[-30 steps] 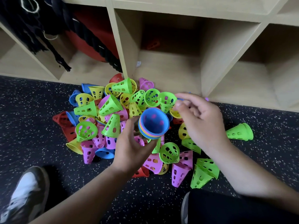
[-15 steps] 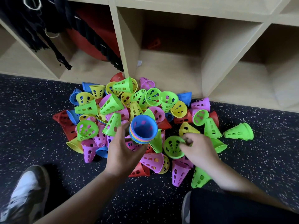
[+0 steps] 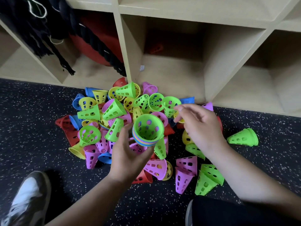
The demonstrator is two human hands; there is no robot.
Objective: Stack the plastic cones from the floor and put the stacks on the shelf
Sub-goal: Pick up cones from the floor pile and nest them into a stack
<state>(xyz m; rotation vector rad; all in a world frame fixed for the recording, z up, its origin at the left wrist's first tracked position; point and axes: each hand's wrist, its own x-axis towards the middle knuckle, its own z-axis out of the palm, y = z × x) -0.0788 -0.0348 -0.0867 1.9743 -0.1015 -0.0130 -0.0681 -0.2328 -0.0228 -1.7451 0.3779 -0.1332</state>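
Note:
A heap of perforated plastic cones point(image 3: 114, 111) in green, yellow, pink, blue and red lies on the dark speckled floor in front of the wooden shelf point(image 3: 171, 75). My left hand point(image 3: 128, 154) grips a stack of nested cones point(image 3: 147, 130) held wide end up, with a green cone on top and blue, pink and yellow rims showing beneath. My right hand point(image 3: 200, 128) hovers just right of the stack with loosely spread fingers and holds nothing. A lone green cone point(image 3: 242, 137) lies apart at the right.
The shelf cubby straight behind the heap holds only a small red object point(image 3: 155, 48) at its back. The left cubby holds a red ball point(image 3: 96, 44) and dark ropes point(image 3: 101, 44). My shoe point(image 3: 27, 203) stands at the lower left, a dark trouser knee point(image 3: 228, 212) at the lower right.
My right hand took a green cone from the floor and set it on the stack, whose top was blue before. That hand has let go and sits beside the stack.

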